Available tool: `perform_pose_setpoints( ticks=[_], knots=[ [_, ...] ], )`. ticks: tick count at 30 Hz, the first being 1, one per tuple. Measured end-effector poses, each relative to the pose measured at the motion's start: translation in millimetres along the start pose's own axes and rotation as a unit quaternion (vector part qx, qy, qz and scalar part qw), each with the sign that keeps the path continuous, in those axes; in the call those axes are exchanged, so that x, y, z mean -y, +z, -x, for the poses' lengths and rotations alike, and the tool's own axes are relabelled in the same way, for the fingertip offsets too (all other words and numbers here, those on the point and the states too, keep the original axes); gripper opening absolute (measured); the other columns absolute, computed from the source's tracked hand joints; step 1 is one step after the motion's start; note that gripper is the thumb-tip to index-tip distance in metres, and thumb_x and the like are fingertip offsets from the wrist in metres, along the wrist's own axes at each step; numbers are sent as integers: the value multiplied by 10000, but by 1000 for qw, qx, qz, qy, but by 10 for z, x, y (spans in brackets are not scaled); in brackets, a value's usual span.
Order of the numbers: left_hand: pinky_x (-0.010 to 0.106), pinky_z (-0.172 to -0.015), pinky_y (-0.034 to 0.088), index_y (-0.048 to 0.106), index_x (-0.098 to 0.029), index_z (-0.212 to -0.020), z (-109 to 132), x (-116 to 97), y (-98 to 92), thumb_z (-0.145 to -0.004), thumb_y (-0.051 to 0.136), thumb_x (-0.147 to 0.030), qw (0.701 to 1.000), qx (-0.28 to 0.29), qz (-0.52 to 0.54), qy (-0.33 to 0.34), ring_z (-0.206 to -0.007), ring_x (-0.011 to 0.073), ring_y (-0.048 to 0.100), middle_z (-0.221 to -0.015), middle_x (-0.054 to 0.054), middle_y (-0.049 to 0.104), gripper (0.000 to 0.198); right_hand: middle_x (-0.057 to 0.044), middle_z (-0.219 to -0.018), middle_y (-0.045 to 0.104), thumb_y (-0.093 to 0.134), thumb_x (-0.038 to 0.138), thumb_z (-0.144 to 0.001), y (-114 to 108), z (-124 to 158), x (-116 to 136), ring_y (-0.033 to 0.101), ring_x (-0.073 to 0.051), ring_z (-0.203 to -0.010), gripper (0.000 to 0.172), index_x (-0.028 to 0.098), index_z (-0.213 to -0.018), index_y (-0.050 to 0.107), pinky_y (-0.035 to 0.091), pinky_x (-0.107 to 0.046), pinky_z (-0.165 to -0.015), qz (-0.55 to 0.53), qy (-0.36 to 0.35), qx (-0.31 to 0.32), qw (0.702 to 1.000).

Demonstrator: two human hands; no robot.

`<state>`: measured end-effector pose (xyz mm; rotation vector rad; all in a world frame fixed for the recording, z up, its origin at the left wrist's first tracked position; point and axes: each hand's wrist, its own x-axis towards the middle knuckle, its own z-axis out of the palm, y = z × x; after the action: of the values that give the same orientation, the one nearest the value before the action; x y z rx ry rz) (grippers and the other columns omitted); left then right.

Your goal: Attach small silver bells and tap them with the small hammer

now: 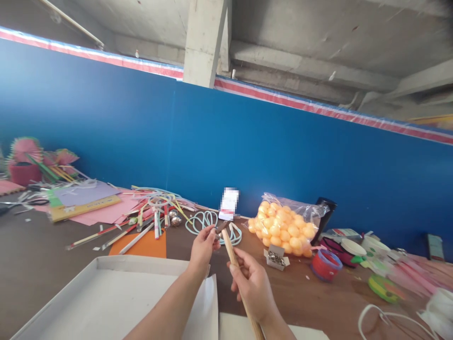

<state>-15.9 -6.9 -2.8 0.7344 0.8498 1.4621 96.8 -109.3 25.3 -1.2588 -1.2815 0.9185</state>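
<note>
My right hand (249, 278) is wrapped round a light wooden stick (229, 246) that slants up and away from me. My left hand (204, 246) is closed, its fingertips pinching a small dark piece (222, 226) at the stick's far end. What exactly that dark piece is cannot be made out. Just beyond the hands lies a coil of pale blue cord (201, 222). A white box lid or tray (141, 265) sits under my left forearm.
A bag of orange balls (283, 226), a small box of metal bits (276, 259) and tape rolls (326, 265) lie to the right. Coloured paper (85, 196), an orange sheet (155, 246) and sticks lie left. A blue wall (226, 137) stands behind.
</note>
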Motion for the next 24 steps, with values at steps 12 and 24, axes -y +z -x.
perform_pose_setpoints(
  ticks=[12,24],
  knots=[
    [233,-595,490,568,-156,-1065,31,-53,-8,-739,608,-291,996,33,79,-11,-599,94,584,-789,58,624,355,-84,-861,639,608,409,-730,-78,15,120,543,-97,-455,521,164,-1178,510,432,-184,-309,-27,-9,-8,1000],
    [233,-584,492,568,-155,-1045,23,-54,4,-749,601,-287,998,28,56,-18,-586,92,578,-751,37,591,325,-54,-815,631,583,408,-748,-45,8,34,534,-90,-452,488,173,-1170,516,415,-162,-297,24,-20,-11,999]
  ],
)
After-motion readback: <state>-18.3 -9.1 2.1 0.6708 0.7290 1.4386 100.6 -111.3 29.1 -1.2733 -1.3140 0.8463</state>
